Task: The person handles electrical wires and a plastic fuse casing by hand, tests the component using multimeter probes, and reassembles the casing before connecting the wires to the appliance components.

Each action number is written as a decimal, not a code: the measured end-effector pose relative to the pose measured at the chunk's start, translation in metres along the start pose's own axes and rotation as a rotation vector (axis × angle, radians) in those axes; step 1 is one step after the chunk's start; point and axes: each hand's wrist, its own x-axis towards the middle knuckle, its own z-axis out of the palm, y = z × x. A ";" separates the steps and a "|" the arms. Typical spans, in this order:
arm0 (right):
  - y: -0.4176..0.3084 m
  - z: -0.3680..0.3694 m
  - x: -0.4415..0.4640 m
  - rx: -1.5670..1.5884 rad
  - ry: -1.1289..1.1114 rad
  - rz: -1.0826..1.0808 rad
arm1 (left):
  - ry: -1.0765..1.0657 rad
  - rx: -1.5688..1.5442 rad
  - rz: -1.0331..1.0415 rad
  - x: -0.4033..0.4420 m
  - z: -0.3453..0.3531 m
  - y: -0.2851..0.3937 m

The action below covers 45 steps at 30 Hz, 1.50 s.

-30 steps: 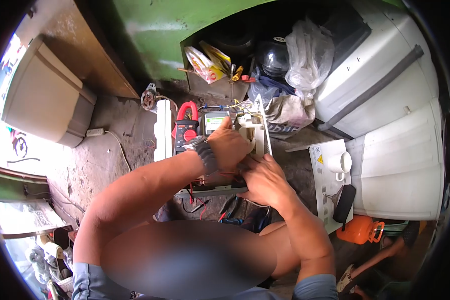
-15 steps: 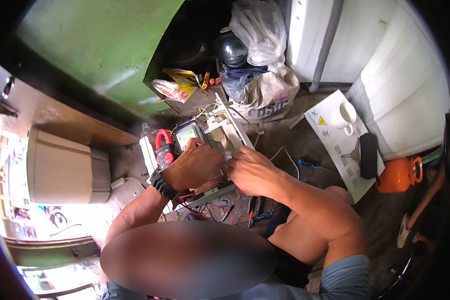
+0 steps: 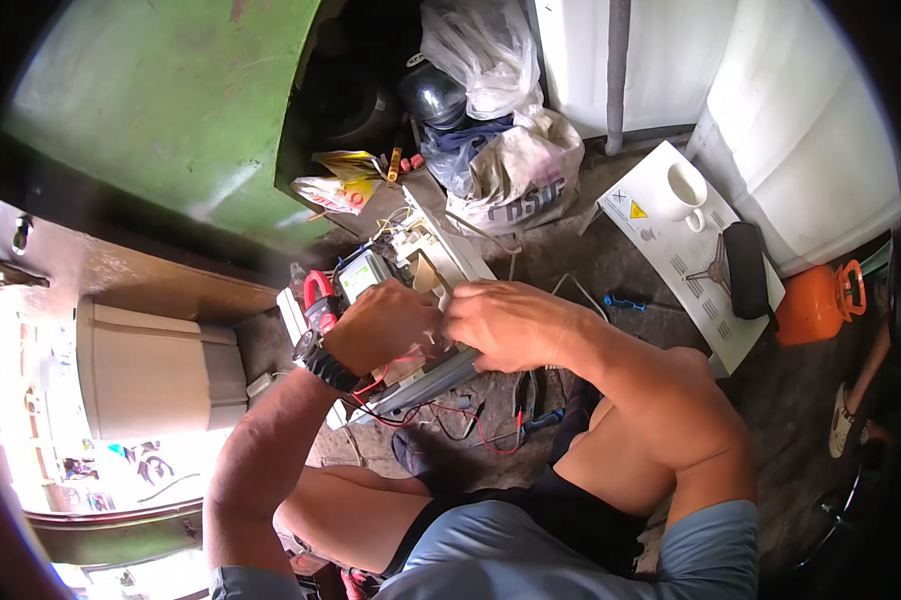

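Both hands meet above an opened appliance chassis (image 3: 441, 370) with exposed parts and wires. My left hand (image 3: 386, 325) is closed, its fingers curled down toward the inside of the chassis. Right beside it, my right hand (image 3: 506, 325) pinches with fingers bent inward; whatever lies between the fingertips is hidden. A pale cream part (image 3: 427, 274) shows just behind the fingers. Left of my left hand, a red clamp meter (image 3: 318, 292) leans on the chassis, next to a grey box with a green-lit display (image 3: 363, 272). Red and black test leads (image 3: 441, 408) trail below.
Pliers (image 3: 527, 392) and a blue-handled tool (image 3: 543, 420) lie on the floor near my legs. To the right, a white panel (image 3: 661, 215) carries a mug (image 3: 686, 190) and a black case (image 3: 747, 270). An orange canister (image 3: 819, 303) and a filled sack (image 3: 531, 175) stand around.
The camera view has tilted and shifted, showing more of my legs. My hands stay close together over the chassis, and the right-hand fingers have moved slightly nearer the left hand.
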 end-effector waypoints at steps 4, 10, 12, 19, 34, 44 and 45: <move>0.011 -0.014 -0.007 0.062 0.047 -0.029 | -0.134 -0.085 -0.064 0.003 -0.009 0.001; 0.032 -0.019 -0.021 0.009 0.152 0.128 | -0.135 -0.049 -0.044 0.001 -0.002 -0.007; 0.031 -0.017 -0.022 0.022 0.161 0.120 | -0.130 -0.083 -0.049 0.000 -0.001 -0.008; 0.027 -0.019 -0.019 0.033 0.122 0.159 | -0.091 -0.222 -0.117 -0.002 -0.002 -0.011; 0.022 -0.016 -0.016 0.040 0.047 0.222 | 0.036 -0.316 -0.002 -0.007 0.017 -0.022; 0.021 -0.016 -0.017 0.027 0.065 0.206 | -0.050 -0.281 -0.032 -0.003 0.005 -0.014; 0.021 -0.016 -0.017 0.027 0.065 0.206 | -0.066 -0.298 -0.023 -0.003 0.003 -0.014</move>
